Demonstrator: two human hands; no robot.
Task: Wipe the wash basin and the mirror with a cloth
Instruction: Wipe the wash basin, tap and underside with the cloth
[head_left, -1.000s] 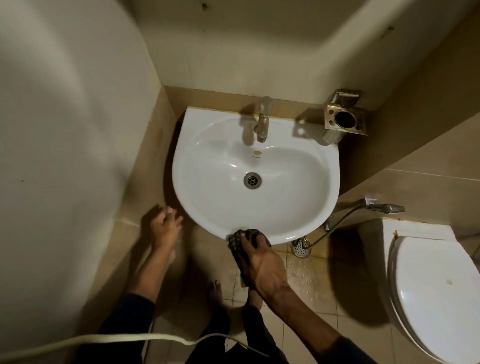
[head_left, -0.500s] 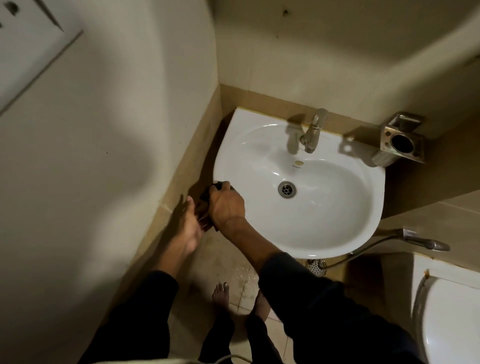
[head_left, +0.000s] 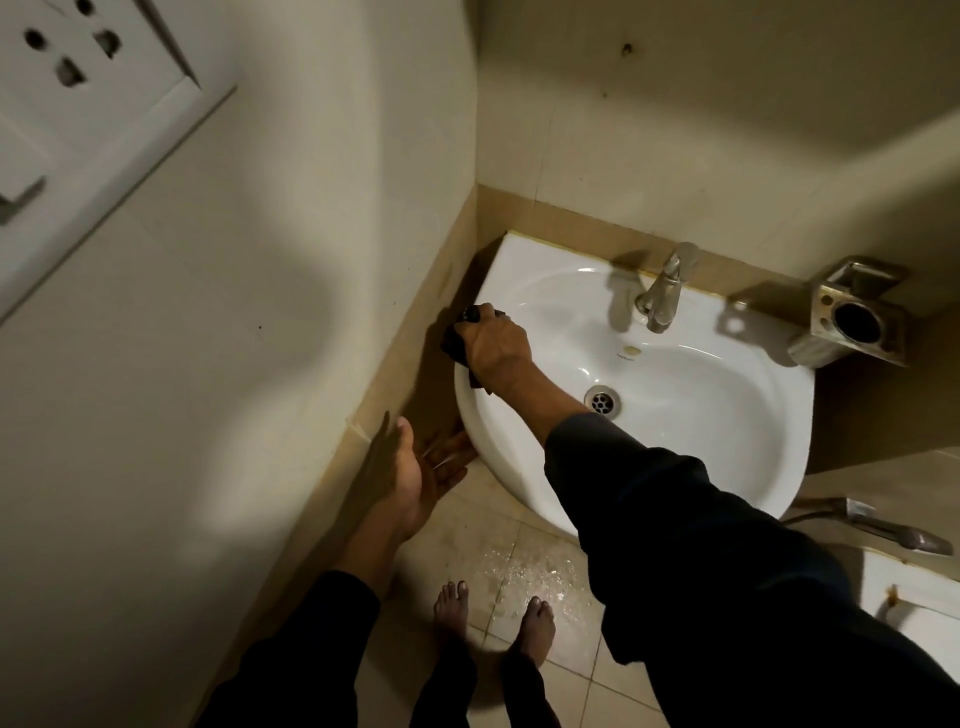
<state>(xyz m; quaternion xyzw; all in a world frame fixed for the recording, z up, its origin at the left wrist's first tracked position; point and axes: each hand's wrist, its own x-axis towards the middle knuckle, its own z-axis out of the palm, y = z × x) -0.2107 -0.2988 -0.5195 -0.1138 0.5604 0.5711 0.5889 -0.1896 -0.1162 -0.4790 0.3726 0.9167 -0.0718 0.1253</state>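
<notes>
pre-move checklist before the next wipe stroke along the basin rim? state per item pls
1. Dark cloth gripped by right hand: ok.
2. Cloth touching the left rim of the white ceramic wash basin: ok.
3. Left hand free, open and low beside the basin: ok.
4. Path along the rim toward the metal tap: ok, nothing lies on the rim.
5. Footing: not ok, wet patch on the beige floor tiles right by the bare feet.
6. Mirror in reach: cannot tell, not in view.
</notes>
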